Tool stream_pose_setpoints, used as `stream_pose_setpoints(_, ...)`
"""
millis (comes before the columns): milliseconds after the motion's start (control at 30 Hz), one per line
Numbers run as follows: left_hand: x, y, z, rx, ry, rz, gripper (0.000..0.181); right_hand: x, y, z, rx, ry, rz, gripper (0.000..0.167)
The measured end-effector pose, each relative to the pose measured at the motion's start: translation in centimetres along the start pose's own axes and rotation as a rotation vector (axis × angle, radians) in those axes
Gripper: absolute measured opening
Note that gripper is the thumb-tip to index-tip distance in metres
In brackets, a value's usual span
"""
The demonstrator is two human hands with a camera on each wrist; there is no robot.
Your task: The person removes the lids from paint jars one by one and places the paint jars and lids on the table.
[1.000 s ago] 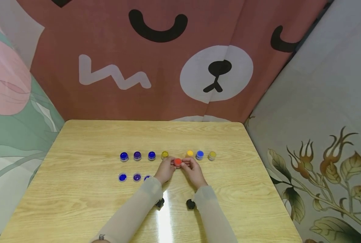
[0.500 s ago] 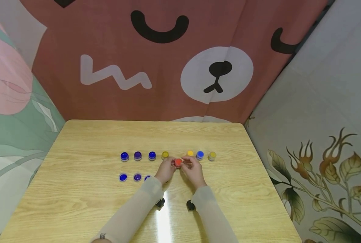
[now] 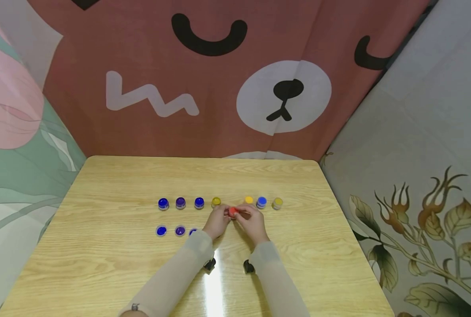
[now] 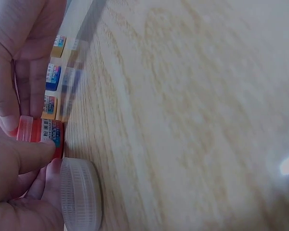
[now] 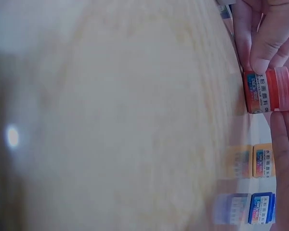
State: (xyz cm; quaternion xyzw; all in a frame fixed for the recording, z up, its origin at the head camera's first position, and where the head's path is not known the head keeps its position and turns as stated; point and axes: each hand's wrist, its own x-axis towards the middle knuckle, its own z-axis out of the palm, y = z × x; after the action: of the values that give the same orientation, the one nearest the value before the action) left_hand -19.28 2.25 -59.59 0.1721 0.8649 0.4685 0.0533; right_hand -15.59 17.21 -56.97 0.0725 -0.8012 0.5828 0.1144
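Observation:
A small red paint jar (image 3: pixel 232 212) with a clear ribbed lid (image 5: pixel 282 89) stands upright on the table between both hands. My left hand (image 3: pixel 217 221) grips its labelled body, thumb against the label, as the left wrist view shows. My right hand (image 3: pixel 253 221) pinches the lid between thumb and fingers. The lid sits on the jar; whether it is loose cannot be told. Close to my left hand a translucent ribbed lid (image 4: pixel 82 195) lies on the table. Just behind my right hand is an orange paint jar (image 3: pixel 249 200).
To the left in the back row stand blue (image 3: pixel 163 204), purple (image 3: pixel 180 203), another blue (image 3: pixel 199 203) and yellow (image 3: pixel 216 201) jars. Paint-stained lids (image 3: pixel 161 230) lie in front of them. A blue jar (image 3: pixel 261 202) and a yellowish jar (image 3: pixel 277 203) stand at right.
My right hand's thumb and fingers have shifted slightly left over the red jar's lid, covering more of it. My left hand keeps its grip, and the other jars stay put.

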Motion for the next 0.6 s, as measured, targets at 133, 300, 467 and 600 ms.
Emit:
stream_pose_setpoints(133, -0.04, 0.07, -0.04, 0.003, 0.003, 0.001, 0.030, -0.03, -0.49, -0.30, 0.012, -0.028, 0.022, 0.022)
stream_pose_setpoints(300, -0.05, 0.22, -0.08, -0.012, 0.008, -0.007, 0.029, 0.06, -0.73, -0.40, 0.011, -0.061, 0.038, 0.030)
stream_pose_setpoints(467, 0.03, 0.32, -0.14, -0.015, 0.005, -0.010, 0.029, 0.08, -1.09, -0.48, 0.005, -0.074, 0.031, 0.032)
stream_pose_setpoints(600, -0.02, 0.37, -0.11, -0.018, 0.004, -0.009, 0.028, 0.00, -1.09, -0.51, 0.005, -0.070, 0.014, 0.030)
